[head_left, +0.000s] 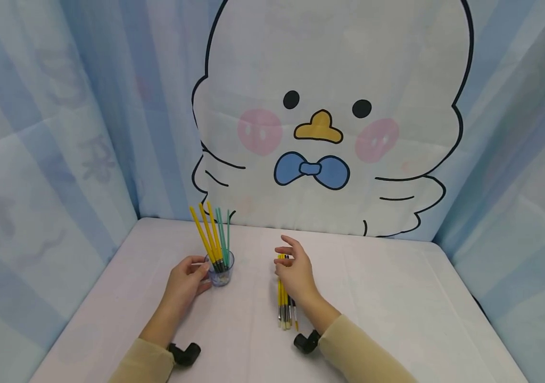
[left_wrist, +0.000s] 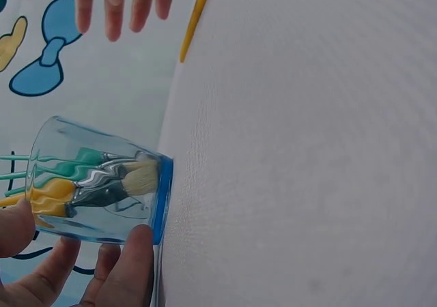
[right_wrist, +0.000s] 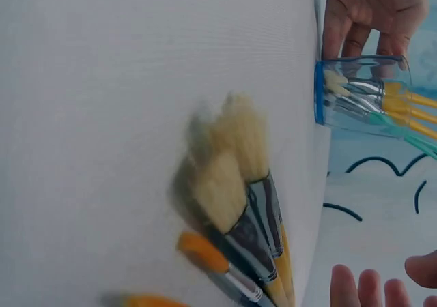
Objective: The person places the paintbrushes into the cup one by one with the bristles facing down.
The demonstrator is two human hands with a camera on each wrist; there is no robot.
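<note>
A small clear blue cup (head_left: 225,277) stands upright on the table, holding several paintbrushes, bristles down, with yellow handles (head_left: 204,234) and green handles (head_left: 224,234) sticking out. My left hand (head_left: 185,279) holds the cup from its left side; in the left wrist view, the thumb is by the rim and the fingertips (left_wrist: 140,242) touch the wall. More paintbrushes (head_left: 284,311) lie side by side on the table, bristles toward me. Above their handles is my right hand (head_left: 296,271), fingers spread and apart, holding nothing. In the right wrist view, pale flat bristles (right_wrist: 218,191) and an orange tip (right_wrist: 203,251) show.
The white-covered table (head_left: 373,298) extends to both sides of the hands. Behind it hangs a curtain (head_left: 320,207) with a cartoon chick, and light blue curtains (head_left: 38,186) enclose the sides. A black device (head_left: 185,354) is worn at each wrist.
</note>
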